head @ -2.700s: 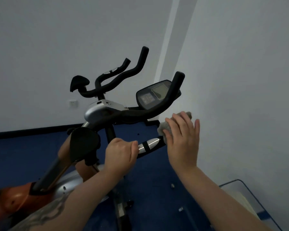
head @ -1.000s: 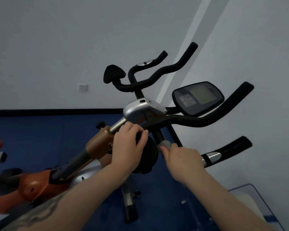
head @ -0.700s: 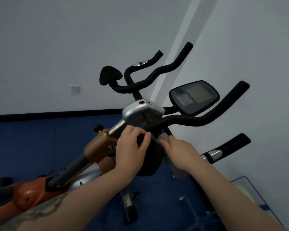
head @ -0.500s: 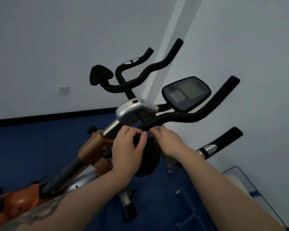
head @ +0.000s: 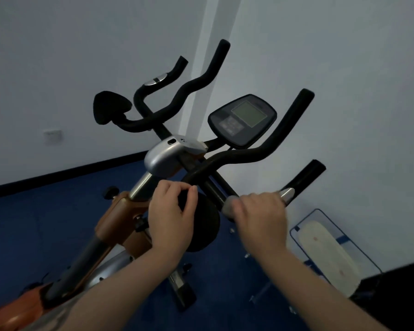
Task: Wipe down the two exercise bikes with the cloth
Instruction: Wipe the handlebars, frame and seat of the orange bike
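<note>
An orange and silver exercise bike (head: 122, 211) with black handlebars (head: 253, 151) stands before me, its console (head: 243, 120) facing up. My left hand (head: 171, 218) grips the round black elbow pad (head: 204, 223) on the near side. My right hand (head: 261, 213) is curled around the lower right handlebar bar, holding a grey cloth (head: 227, 206) against it; only a small edge of the cloth shows by my fingers. A silver sensor band (head: 287, 194) sits just beyond my right hand.
Two white walls meet in a corner behind the bike. The floor (head: 46, 223) is dark blue. A clear plastic bin (head: 328, 249) with a pale item inside sits on the floor at the right. A black shape (head: 397, 295) fills the bottom right corner.
My right hand with the cloth slid from near the stem outward along the lower right bar toward the silver sensor. My left hand stayed on the black pad.
</note>
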A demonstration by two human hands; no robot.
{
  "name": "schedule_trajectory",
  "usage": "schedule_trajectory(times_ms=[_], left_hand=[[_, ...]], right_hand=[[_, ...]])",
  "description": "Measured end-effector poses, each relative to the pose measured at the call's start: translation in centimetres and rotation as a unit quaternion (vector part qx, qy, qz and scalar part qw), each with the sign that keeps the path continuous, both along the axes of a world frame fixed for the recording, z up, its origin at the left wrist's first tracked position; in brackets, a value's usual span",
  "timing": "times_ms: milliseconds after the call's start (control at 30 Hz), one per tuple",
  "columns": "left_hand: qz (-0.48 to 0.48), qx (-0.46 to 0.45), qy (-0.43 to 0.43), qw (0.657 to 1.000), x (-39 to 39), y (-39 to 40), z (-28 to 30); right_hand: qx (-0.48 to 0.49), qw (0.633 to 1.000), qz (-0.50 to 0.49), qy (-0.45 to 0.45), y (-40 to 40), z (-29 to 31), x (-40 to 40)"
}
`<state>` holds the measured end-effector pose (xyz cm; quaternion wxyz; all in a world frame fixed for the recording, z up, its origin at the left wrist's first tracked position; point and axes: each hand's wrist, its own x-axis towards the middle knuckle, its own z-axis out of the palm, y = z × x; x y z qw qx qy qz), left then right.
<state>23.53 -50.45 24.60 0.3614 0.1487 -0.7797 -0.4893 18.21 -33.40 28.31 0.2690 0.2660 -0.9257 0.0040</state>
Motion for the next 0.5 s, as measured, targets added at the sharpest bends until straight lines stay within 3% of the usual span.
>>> schedule_trajectory(times_ms=[100, 267, 433, 500], left_hand=[[-0.004, 0.003, 0.002, 1.000, -0.1, 0.1, 0.1], [-0.008, -0.003, 0.001, 1.000, 0.1, 0.0, 0.2], [-0.008, 0.004, 0.003, 1.000, 0.0, 0.0, 0.0], [-0.009, 0.002, 0.002, 1.000, 0.0, 0.0, 0.0]], right_hand=[[-0.010, 0.996, -0.066, -0.058, -3.5, -0.6, 1.7], [0.074, 0.990, 0.037, -0.113, 2.8, 1.2, 1.4], [0.066, 0.984, -0.104, -0.131, -2.3, -0.1, 2.8], [0.069, 0.979, -0.102, -0.163, -3.5, -0.1, 2.5]])
